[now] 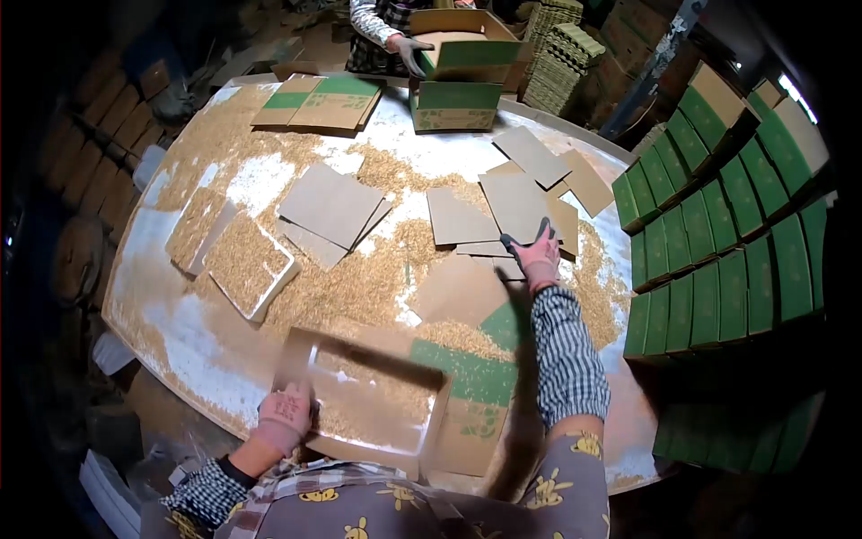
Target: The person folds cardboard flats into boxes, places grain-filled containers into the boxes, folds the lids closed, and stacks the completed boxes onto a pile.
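My left hand [287, 415], in a pink glove, is closed on the left wall of an open cardboard box [435, 422] at the table's near edge. Grain-like flakes and a white lining show inside that box, and its green-printed flap lies out to the right. My right hand [533, 251], in a pink and dark glove, reaches forward with its fingers apart on the grey cardboard sheets [516, 205]. Whether it grips a sheet is unclear. More grey sheets [330, 203] lie left of centre. Two flake-topped trays [248, 262] rest at the left.
Flakes cover much of the white table [171, 314]. Flattened green-printed cartons [328, 101] lie at the back left. Across the table, a person's gloved hand touches an open box [456, 106]. Green boxes [709, 216] are stacked high along the right side.
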Demonstrator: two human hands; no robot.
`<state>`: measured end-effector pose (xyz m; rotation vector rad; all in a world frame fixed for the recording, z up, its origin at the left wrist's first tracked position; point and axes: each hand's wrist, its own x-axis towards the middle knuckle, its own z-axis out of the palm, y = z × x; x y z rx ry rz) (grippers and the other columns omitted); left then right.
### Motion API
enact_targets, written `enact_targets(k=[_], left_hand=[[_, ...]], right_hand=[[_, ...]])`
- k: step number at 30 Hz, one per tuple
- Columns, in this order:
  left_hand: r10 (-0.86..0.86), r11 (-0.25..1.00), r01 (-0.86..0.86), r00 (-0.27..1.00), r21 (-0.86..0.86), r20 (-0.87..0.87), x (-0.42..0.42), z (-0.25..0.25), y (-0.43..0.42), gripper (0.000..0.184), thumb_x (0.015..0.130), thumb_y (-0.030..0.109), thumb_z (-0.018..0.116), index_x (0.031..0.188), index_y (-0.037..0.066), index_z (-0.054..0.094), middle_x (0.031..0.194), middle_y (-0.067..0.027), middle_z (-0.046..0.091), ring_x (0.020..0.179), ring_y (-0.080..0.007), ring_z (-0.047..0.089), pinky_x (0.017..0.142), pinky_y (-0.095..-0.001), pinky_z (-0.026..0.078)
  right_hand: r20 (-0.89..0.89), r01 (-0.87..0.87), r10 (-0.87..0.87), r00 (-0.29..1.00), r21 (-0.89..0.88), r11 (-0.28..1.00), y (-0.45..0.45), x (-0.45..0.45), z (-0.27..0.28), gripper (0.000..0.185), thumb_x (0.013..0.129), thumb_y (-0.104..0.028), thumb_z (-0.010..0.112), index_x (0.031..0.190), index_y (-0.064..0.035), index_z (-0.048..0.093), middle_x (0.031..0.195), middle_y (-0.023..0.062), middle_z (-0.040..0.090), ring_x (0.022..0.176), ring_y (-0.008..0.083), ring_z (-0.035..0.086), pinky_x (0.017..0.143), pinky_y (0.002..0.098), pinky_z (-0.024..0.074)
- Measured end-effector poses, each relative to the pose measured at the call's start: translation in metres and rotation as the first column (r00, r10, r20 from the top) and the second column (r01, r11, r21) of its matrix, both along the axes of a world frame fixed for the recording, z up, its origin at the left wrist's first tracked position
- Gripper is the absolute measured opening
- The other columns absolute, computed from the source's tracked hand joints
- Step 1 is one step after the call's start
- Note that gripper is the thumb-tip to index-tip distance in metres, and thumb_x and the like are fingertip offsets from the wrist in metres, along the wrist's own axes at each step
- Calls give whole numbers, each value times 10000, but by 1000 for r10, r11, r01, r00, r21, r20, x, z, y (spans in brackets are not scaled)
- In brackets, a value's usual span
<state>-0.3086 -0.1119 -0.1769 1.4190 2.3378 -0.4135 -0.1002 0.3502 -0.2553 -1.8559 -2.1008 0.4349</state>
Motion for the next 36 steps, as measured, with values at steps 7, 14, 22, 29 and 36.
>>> enact_targets(k=[7, 14, 22, 29, 36], left_hand=[[-71, 937, 84, 996, -338, 48, -2, -43, 43, 280, 941, 118, 429, 1133, -23, 577, 896, -140, 692, 802, -229, 685, 616, -347, 517], [-182, 916, -39, 846, 400, 501, -25, -9, 25, 377, 820, 168, 619, 1177, 47, 619, 922, -162, 690, 835, -264, 677, 739, -333, 524], [-330, 372, 139, 944, 918, -9, -26, 89, -15, 327, 768, 57, 622, 1092, 70, 661, 1061, -126, 639, 947, -261, 639, 828, -374, 516], [-405, 847, 426, 905, 319, -132, -13, 11, 23, 425, 763, 380, 664, 1095, 116, 643, 1181, -165, 566, 1166, -322, 498, 1076, -475, 289], [-726, 682, 668, 670, 300, 158, -8, -43, 10, 514, 786, 363, 662, 1273, 232, 562, 1387, -161, 463, 1310, -368, 400, 1104, -519, 282]], right_hand=[[557, -440, 465, 688, -189, 878, 62, -11, -72, 550, 896, -340, 515, 1381, -105, 409, 1303, 201, 535, 1251, 280, 499, 1019, 415, 413], [408, -852, 789, 459, 453, 262, -167, 12, 130, 445, 752, -132, 625, 1196, -131, 600, 1016, 66, 605, 856, 227, 606, 676, 373, 512], [246, -927, 969, 28, -356, 117, -357, -6, 64, 196, 854, -187, 501, 890, -116, 680, 892, 73, 612, 866, 220, 590, 731, 331, 490], [4, -835, 835, 550, 19, 550, -354, 10, 79, 359, 759, -289, 668, 1086, -140, 652, 1084, 105, 624, 1061, 314, 563, 925, 404, 440], [-622, -238, 403, 671, 335, 912, -374, 19, 61, 552, 764, -51, 565, 1313, -46, 504, 1329, 159, 496, 1227, 305, 474, 1062, 397, 353]])
